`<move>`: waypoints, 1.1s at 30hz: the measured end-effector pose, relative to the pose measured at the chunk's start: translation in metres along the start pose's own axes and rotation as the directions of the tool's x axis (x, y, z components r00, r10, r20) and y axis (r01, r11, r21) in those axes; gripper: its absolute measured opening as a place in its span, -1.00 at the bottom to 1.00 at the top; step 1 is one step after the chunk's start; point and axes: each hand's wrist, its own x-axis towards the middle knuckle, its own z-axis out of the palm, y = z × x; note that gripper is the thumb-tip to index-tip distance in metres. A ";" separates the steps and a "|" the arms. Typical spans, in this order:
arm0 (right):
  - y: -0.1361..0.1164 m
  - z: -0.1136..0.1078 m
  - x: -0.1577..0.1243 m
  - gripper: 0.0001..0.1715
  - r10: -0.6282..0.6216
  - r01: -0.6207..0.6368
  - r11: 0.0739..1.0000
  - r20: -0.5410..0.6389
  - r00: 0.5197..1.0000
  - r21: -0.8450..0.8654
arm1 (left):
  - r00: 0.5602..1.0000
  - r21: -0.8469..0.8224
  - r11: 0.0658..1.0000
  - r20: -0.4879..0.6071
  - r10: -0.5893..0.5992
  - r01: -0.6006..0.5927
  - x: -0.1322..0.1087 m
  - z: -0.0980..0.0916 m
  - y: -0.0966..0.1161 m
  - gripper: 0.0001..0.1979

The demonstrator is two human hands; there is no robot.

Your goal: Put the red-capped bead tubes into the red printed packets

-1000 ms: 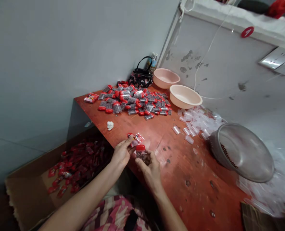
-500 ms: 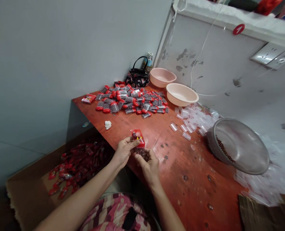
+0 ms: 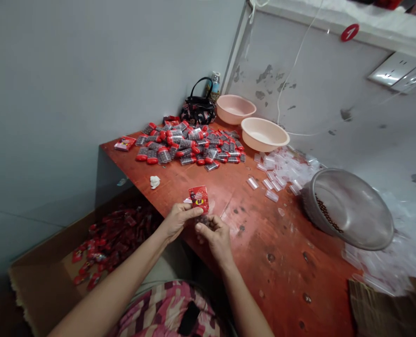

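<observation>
Left hand (image 3: 177,222) pinches a red printed card (image 3: 199,198) against a clear dark-filled tube (image 3: 203,220), right hand (image 3: 216,239) closed around that tube, both held over the wooden desk (image 3: 278,285) front of the heap of red-capped tubes (image 3: 188,147).

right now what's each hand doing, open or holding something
left hand: closed, holding the red printed card
right hand: closed, pinching the small clear tube of dark beads
</observation>
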 end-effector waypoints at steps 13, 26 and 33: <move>-0.003 0.004 0.002 -0.84 -0.123 0.096 0.962 -0.093 0.988 -0.255 | 0.994 -0.085 0.996 -0.104 0.028 -0.037 -0.004 0.008 -0.002 -0.81; -0.005 0.008 -0.003 -0.73 0.013 -0.010 0.993 -0.029 0.999 0.115 | 0.979 0.041 0.996 -0.185 0.088 -0.082 -0.008 0.006 0.003 -0.81; 0.003 0.008 -0.002 -0.81 0.035 -0.021 0.973 -0.057 0.998 0.231 | 0.940 0.117 0.982 -0.291 0.178 -0.149 -0.012 0.005 -0.012 -0.78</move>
